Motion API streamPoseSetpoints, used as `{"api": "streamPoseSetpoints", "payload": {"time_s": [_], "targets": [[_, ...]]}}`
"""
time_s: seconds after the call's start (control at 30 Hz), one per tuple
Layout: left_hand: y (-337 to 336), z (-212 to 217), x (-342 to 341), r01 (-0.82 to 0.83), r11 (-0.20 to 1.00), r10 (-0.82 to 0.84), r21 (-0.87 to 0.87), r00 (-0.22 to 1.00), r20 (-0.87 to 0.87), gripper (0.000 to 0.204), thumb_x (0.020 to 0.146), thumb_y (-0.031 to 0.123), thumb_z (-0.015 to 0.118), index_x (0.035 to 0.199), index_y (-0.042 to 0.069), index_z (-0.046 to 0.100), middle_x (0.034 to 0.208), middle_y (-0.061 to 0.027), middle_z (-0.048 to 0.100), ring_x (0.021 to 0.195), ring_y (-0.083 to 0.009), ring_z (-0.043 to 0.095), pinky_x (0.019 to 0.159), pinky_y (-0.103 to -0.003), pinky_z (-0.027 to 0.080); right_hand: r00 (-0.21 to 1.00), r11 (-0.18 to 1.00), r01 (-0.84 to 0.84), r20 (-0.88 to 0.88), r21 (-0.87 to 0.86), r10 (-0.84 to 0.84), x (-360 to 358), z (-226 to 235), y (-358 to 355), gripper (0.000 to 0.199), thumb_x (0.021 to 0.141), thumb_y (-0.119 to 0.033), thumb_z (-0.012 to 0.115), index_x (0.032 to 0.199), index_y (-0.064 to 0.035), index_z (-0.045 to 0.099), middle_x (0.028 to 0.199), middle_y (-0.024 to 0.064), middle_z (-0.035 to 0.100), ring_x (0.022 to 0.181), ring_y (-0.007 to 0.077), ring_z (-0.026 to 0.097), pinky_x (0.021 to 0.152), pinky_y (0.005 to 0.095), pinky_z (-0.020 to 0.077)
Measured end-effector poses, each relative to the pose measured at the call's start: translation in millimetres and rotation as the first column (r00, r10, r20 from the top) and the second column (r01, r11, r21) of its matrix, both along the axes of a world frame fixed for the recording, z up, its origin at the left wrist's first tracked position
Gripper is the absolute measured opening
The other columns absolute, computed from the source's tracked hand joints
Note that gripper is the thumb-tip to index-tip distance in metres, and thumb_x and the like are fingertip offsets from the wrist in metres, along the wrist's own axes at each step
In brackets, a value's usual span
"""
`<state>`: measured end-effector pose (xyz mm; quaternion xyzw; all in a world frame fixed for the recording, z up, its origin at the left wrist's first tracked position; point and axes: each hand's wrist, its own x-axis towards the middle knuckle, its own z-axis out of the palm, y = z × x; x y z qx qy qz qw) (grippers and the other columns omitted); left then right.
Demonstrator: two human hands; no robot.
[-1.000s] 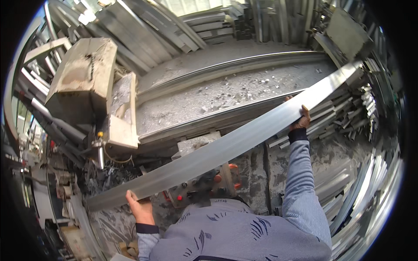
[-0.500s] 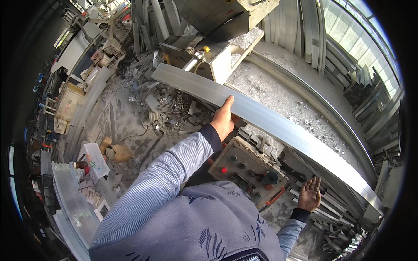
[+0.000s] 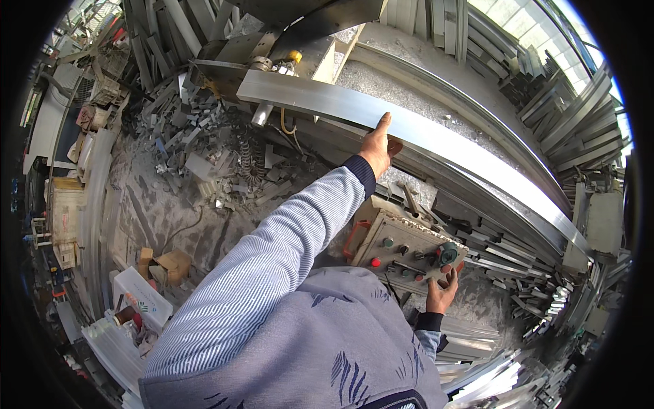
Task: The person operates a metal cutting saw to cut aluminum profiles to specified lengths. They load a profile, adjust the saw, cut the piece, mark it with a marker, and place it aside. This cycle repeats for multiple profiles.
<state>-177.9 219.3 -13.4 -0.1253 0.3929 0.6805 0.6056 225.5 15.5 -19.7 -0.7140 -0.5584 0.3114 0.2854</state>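
Gripped only by the left hand (image 3: 377, 148), the long silver metal bar (image 3: 443, 144) could swivel, the unclenched right hand (image 3: 441, 294) being at the beige metal control box (image 3: 410, 238).

left fingers (image 3: 394, 146): partly hidden under metal bar (image 3: 449, 144) | machine housing (image 3: 337, 15): top cut off

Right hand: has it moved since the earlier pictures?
Yes: the right hand has come in toward the control box, from off its right side to its right-hand end.
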Motion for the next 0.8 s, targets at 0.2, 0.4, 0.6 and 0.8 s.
{"api": "streamPoseSetpoints", "payload": {"time_s": [0.2, 0.4, 0.6, 0.8], "targets": [[-78, -10, -17, 0.228, 0.968, -0.217, 0.108, 0.971, -0.104, 0.040, 0.088, 0.044, 0.081, 0.112, 0.017, 0.062, 0.103, 0.0005, 0.068, 0.093, -0.0197, 0.069, 0.080, -0.037, 0.054, 0.946, 0.999, 0.007, 0.322, 0.045, -0.021, -39, -12, 27, 0.072, 0.074, -0.014, 0.075, 0.143, -0.0085, 0.053, 0.119, 0.0172, 0.051, 0.101, 0.0304, 0.061, 0.091, 0.0411, 0.0519], [-172, -40, -70, 0.234, 0.970, -0.242, -0.065, 0.913, -0.328, 0.017, 0.100, 0.030, 0.069, 0.110, 0.016, 0.067, 0.103, 0.0016, 0.071, 0.091, -0.0159, 0.069, 0.078, -0.032, 0.056, 0.961, 0.990, 0.045, 0.265, 0.133, -0.079, -33, -15, 30, 0.058, 0.076, -0.011, 0.075, 0.131, -0.0068, 0.059, 0.112, 0.0148, 0.057, 0.096, 0.0277, 0.064, 0.088, 0.0395, 0.0536], [-284, -73, -137, -0.010, 0.919, -0.117, -0.395, 0.948, -0.296, 0.016, 0.097, 0.028, 0.071, 0.104, 0.015, 0.066, 0.098, 0.0035, 0.070, 0.090, -0.0153, 0.066, 0.078, -0.033, 0.052, 0.972, 0.999, -0.050, 0.232, 0.007, 0.047, -47, -8, 4, 0.032, 0.077, -0.008, 0.075, 0.108, -0.0115, 0.068, 0.102, 0.0070, 0.064, 0.098, 0.0282, 0.065, 0.083, 0.0399, 0.0547], [-331, -71, -120, -0.019, 0.872, -0.113, -0.488, 0.964, -0.239, 0.014, 0.099, 0.027, 0.068, 0.102, 0.013, 0.066, 0.098, 0.0023, 0.067, 0.093, -0.0155, 0.062, 0.082, -0.034, 0.051, 0.756, 0.947, -0.318, 0.592, -0.043, 0.280, -61, -20, -14, 0.028, 0.073, -0.012, 0.076, 0.100, -0.0154, 0.070, 0.093, 0.0066, 0.062, 0.094, 0.0294, 0.065, 0.074, 0.0427, 0.0549]]}}
